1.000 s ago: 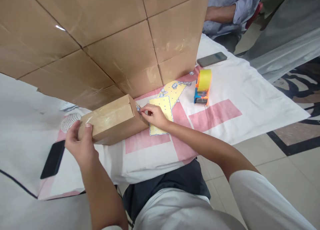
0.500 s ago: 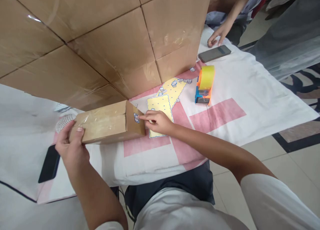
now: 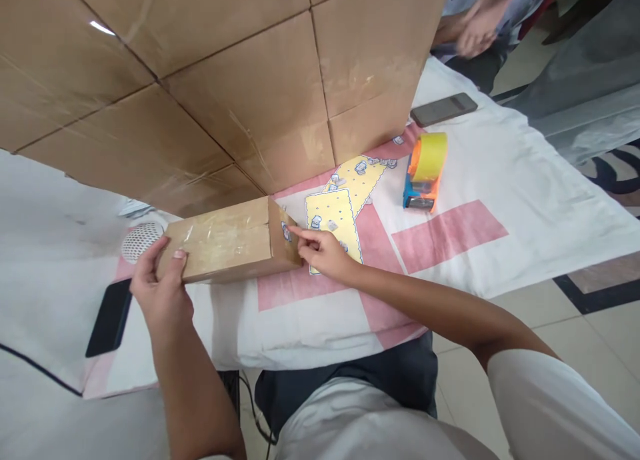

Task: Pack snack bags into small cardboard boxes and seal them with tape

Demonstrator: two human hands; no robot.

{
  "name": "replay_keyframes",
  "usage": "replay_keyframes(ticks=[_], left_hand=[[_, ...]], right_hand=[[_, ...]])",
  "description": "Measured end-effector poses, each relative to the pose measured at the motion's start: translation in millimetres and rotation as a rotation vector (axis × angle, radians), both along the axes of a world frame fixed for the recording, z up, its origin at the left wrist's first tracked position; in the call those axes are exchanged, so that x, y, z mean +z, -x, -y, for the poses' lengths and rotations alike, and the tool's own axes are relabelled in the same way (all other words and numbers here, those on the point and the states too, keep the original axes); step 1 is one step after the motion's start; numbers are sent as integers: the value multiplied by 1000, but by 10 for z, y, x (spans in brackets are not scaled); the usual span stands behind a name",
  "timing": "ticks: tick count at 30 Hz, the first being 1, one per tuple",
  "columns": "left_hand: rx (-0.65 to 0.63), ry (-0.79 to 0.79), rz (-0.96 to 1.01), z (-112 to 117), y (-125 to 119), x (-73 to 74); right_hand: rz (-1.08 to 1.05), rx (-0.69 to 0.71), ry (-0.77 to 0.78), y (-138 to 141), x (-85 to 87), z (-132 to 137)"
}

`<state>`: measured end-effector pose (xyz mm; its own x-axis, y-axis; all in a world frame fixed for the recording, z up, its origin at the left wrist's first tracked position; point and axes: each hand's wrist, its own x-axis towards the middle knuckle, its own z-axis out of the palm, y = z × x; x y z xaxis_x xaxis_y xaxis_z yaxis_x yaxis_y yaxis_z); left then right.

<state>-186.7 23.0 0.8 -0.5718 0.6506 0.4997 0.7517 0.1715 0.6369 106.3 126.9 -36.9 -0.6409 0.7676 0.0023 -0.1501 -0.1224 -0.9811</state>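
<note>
A long brown cardboard box (image 3: 225, 237), closed with clear tape, lies at a slant near the big stack of cartons. My left hand (image 3: 163, 283) is closed around its left end, thumb on the top near the front edge. On the right end face shows a small blue-and-white cartoon picture, like a sticker (image 3: 286, 231). My right hand (image 3: 327, 252) holds nothing visible; its index finger is stretched out and its tip is at that picture, with the other fingers loosely curled. Whether the fingertip presses on the face I cannot tell.
Large stacked cartons (image 3: 240, 87) wall off the back. A tape dispenser with yellow tape (image 3: 425, 173) stands on the patterned cloth (image 3: 470, 247). Phones lie at the right (image 3: 444, 109) and left (image 3: 109, 318), the latter near a white perforated object (image 3: 141, 241). Another person's hands (image 3: 480, 30) are at upper right.
The view has shifted, so everything sits slightly further right. My left hand still grips the box; my right fingertip stays at its end. The other person's hand has drawn back from the phone.
</note>
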Motion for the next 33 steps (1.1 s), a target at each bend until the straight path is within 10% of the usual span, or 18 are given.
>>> replay_keyframes(ticks=[14, 33], left_hand=[[77, -208, 416, -30, -196, 117], [66, -288, 522, -37, -292, 168]], right_hand=[[129, -80, -268, -40, -135, 193], [57, -39, -27, 3, -89, 94]])
